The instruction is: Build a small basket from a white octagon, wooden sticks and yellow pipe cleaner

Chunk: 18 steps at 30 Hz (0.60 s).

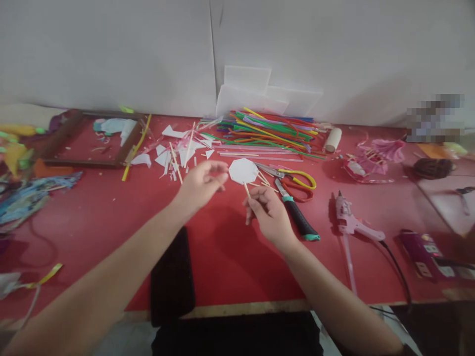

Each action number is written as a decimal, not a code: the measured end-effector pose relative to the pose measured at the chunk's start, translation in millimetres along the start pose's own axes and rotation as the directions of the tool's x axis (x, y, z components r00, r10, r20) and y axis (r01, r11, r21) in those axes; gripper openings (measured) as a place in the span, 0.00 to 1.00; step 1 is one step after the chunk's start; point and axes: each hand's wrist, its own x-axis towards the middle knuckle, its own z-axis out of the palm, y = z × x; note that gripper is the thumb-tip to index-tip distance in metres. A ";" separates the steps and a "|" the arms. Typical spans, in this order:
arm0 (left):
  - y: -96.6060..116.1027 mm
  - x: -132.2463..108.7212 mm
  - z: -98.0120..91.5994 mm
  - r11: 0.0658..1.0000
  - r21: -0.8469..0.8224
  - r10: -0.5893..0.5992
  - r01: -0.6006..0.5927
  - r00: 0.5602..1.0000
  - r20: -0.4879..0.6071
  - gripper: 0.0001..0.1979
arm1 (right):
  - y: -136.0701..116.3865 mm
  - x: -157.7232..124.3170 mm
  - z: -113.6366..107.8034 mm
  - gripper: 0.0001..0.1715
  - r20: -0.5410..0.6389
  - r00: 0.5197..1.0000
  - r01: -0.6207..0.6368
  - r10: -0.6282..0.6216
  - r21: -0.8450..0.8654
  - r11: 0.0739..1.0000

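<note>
Your right hand [265, 210] pinches the stick [247, 190]; its long axis runs toward the back edge of the bench [230, 262], the white paper disc [243, 170] at its far end. Your left hand [207, 182], loosely open and apparently empty, is nearer, just beside the disc's left edge; nothing stands between. Scissors [279, 174] and cutter [302, 220] crowd the right side. Pipe cleaners [267, 131] lie along the back edge.

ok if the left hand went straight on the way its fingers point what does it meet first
The left hand would probably meet the white octagonal piece first, by the tip of the stick that the right hand holds. Depth is unclear here, so it might pass in front or behind.
</note>
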 end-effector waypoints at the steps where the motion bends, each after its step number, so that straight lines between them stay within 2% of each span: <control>1: 0.5 -8.8 9.5 0.984 -0.150 -0.087 0.099 0.992 0.087 0.16 | -0.1 -1.5 3.1 0.11 0.009 1.000 -0.023 0.023 0.115 0.993; 3: 0.9 -24.1 23.9 0.927 -0.298 -0.161 0.226 0.961 0.226 0.18 | -1.3 -5.0 6.6 0.13 0.044 0.997 -0.077 0.068 0.255 0.964; 4: 1.0 -30.2 28.5 0.920 -0.318 -0.160 0.230 0.959 0.232 0.16 | -2.2 -6.9 6.1 0.13 0.061 0.995 -0.095 0.083 0.249 0.964; 6: 0.7 -38.9 33.0 0.928 -0.317 -0.152 0.196 0.976 0.159 0.11 | -4.6 -10.5 -0.8 0.12 0.069 0.993 -0.103 0.095 0.119 0.988; 8: -0.7 -43.6 33.2 0.913 -0.370 -0.147 0.173 0.984 0.097 0.09 | -5.9 -13.9 -15.9 0.12 0.022 0.997 -0.063 0.068 -0.177 0.982; 9: -2.1 -44.9 32.5 0.896 -0.408 -0.153 0.176 0.984 0.089 0.09 | -5.3 -15.8 -25.7 0.13 -0.020 0.999 -0.042 0.038 -0.375 0.926; 10: -3.9 -45.8 31.5 0.876 -0.446 -0.159 0.184 0.983 0.092 0.10 | -3.7 -18.0 -36.3 0.14 -0.066 0.997 -0.018 -0.025 -0.576 0.817; 11: -6.1 -46.4 30.5 0.857 -0.476 -0.166 0.195 0.981 0.102 0.10 | -0.9 -20.6 -46.8 0.16 -0.108 0.990 -0.023 -0.087 -0.744 0.668; 13: -10.9 -47.0 28.8 0.836 -0.504 -0.181 0.218 0.976 0.122 0.12 | 7.6 -27.0 -65.7 0.21 -0.158 0.977 -0.089 -0.145 -0.913 0.398; 14: -13.2 -47.0 28.1 0.832 -0.508 -0.185 0.224 0.975 0.126 0.12 | 12.6 -30.7 -73.1 0.22 -0.167 0.975 -0.113 -0.148 -0.941 0.318; 16: -16.7 -46.6 26.9 0.830 -0.505 -0.204 0.238 0.971 0.124 0.13 | 21.1 -38.1 -83.9 0.22 -0.180 0.973 -0.137 -0.145 -0.954 0.266; 18: -18.9 -45.4 25.5 0.837 -0.495 -0.223 0.234 0.971 0.082 0.13 | 25.0 -44.4 -90.3 0.20 -0.188 0.974 -0.146 -0.127 -0.948 0.284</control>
